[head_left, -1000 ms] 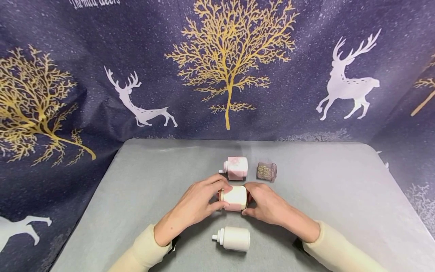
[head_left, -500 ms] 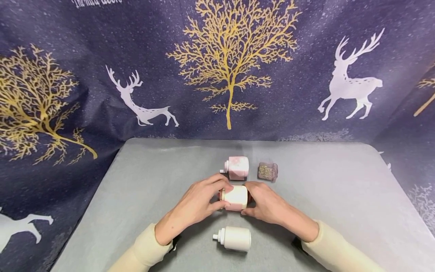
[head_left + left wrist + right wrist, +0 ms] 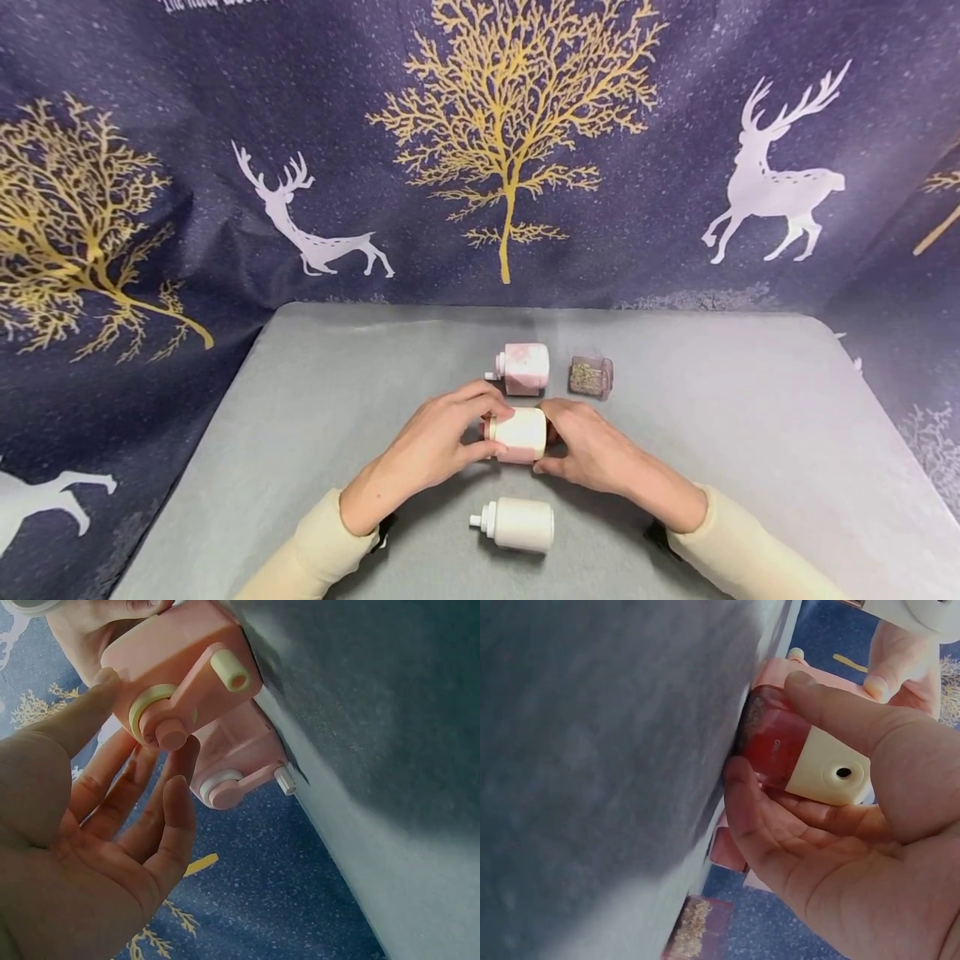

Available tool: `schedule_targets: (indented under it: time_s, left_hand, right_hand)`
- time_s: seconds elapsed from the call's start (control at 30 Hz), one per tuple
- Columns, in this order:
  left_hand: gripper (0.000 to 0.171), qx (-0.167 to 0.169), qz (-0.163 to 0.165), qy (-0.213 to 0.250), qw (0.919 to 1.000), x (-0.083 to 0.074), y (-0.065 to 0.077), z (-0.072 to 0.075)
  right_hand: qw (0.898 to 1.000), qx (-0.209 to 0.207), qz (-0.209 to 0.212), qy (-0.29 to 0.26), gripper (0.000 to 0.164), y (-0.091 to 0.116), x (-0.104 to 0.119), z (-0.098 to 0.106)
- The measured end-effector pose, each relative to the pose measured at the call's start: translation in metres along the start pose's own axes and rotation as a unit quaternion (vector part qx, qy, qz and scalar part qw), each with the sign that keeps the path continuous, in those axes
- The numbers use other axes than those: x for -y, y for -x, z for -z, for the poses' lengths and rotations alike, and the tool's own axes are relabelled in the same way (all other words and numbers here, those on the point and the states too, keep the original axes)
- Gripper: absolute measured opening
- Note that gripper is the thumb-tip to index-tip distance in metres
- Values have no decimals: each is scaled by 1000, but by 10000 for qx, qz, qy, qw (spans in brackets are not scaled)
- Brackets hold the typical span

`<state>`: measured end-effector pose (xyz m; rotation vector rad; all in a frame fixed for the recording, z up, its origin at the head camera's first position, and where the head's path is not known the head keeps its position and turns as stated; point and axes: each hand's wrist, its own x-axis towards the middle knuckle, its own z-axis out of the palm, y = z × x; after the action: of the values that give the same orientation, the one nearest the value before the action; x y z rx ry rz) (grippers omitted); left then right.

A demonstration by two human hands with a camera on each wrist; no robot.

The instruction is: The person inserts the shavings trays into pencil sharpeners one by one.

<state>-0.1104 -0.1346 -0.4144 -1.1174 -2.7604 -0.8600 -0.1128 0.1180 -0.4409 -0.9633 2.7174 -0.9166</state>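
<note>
A pink and cream crank pencil sharpener point(image 3: 520, 433) lies between both hands on the grey table. My left hand point(image 3: 438, 437) holds its crank side, thumb and fingers at the body's edges. In the left wrist view, the pink crank arm point(image 3: 187, 694) with its cream knob point(image 3: 230, 671) faces that palm. My right hand point(image 3: 596, 450) grips the other end, its thumb and fingers spanning a see-through red shavings drawer point(image 3: 776, 746). Above that drawer's side is the cream front point(image 3: 829, 769) with a dark pencil hole. Shavings show inside the drawer.
Behind lies a pink and white crank sharpener point(image 3: 525, 368). Right of it sits a loose see-through drawer point(image 3: 590, 377) with shavings. A white crank sharpener point(image 3: 522, 526) lies nearer the person. A dark blue cloth point(image 3: 637, 275) with deer and trees hangs behind the table point(image 3: 337, 358).
</note>
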Motion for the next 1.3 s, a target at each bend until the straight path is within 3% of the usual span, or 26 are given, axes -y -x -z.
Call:
schedule_targets:
  time_s: [0.37,0.7,0.87,1.3]
  left_hand:
    - [41,6,-294,-102,9995,3,0,0]
    - [33,-49,-374,-110,9992,4,0,-2]
    - [30,-12,-416,-144,9990,3,0,-1]
    - [22,-139,-565,-151,9982,5,-1,1]
  right_hand:
    - [9999,84,85,51,42,4,-1,7]
    - [9995,-174,242,135,36,6,-3,28]
    - [9980,-434,135,435,37,6,-10,39]
    - [9963,-741,-162,393,35,7,-21,60]
